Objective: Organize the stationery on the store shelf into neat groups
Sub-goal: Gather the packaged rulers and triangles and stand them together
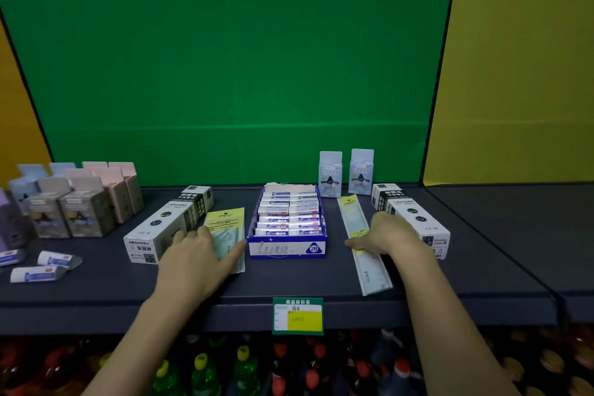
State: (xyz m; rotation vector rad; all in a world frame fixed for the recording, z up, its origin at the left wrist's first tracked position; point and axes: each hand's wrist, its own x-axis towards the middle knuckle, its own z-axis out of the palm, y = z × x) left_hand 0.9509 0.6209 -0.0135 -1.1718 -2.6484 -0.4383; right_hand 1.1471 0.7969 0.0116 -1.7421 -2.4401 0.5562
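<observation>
The person is in the middle of tidying the shelf (96, 292). In the middle of the frame sits a blue box of erasers (287, 228), already neat. The left hand (199, 254) lies flat on a ruler pack (226, 228) just left of that box, fingers spread wide and pressing down, not gripping. The right hand (385, 235) rests on a long ruler (364, 241) to the right of the box. Its fingers curl over the ruler, but I cannot tell if they hold it or only touch it.

Two white pen boxes lie apart: one (160, 231) left of center, one (414, 219) at the right. Two loose erasers (48, 267) lie at the lower left. Small boxes (83, 199) stand grouped at the left, and two blue cartons (345, 173) stand behind the ruler.

Next, the two ruler things probably need to go side by side. That calls for a firm pinch and a gentle slide, so the eraser box does not get bumped.
</observation>
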